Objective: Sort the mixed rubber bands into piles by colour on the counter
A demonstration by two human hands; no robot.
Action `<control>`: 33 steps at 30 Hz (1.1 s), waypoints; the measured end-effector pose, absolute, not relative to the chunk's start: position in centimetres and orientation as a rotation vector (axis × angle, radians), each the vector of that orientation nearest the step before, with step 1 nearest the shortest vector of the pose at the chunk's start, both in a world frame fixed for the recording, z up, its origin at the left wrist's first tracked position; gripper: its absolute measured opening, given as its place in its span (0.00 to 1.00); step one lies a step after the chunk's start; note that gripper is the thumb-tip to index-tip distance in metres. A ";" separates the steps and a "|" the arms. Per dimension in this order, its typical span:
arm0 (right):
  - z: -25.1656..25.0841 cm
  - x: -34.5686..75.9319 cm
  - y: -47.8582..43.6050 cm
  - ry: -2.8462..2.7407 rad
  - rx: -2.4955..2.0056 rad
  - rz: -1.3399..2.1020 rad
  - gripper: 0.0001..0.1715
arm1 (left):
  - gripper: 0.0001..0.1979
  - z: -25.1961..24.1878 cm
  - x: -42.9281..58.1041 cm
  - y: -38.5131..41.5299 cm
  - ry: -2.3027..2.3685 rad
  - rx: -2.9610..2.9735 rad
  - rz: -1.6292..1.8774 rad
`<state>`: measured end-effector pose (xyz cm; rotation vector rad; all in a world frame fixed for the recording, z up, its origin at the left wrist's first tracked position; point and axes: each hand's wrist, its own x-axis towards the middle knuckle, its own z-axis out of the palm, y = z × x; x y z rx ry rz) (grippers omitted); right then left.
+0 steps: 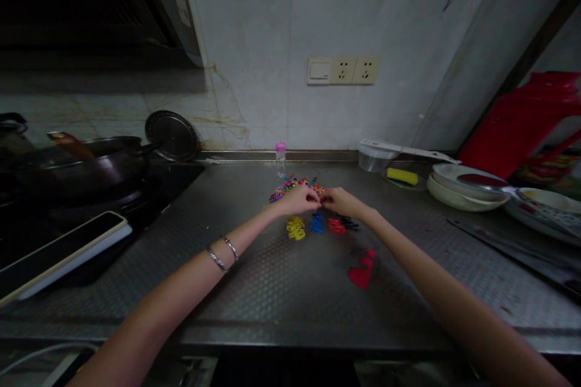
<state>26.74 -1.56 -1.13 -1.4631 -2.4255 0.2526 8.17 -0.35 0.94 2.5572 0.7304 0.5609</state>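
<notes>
On the steel counter (254,266), my left hand (300,200) and my right hand (338,199) meet with fingertips pinched together over a mixed pile of small coloured clips (290,184). What they pinch is too small to name. In front of the hands lie sorted little heaps: yellow (296,228), blue (316,224), red (336,227) and black (350,224). A small bottle with a pink cap (281,157) stands behind the pile. Two bangles sit on my left wrist.
A dark wok (86,163) and a lid (171,135) sit on the stove at left. Stacked bowls (458,190), a plastic box (374,157), a yellow sponge (402,176) and a red jug (517,121) stand at right. Red marks (362,272) lie on the counter near me.
</notes>
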 end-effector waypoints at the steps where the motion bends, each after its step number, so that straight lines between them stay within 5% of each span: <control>1: -1.3 26.7 -1.4 -2.420 -1.490 0.245 0.12 | 0.10 1.1 7.4 0.0 0.751 2.532 0.591; 33: 0.2 29.7 -6.8 -2.398 -1.488 0.401 0.12 | 0.09 -1.2 0.7 3.4 1.175 2.600 0.510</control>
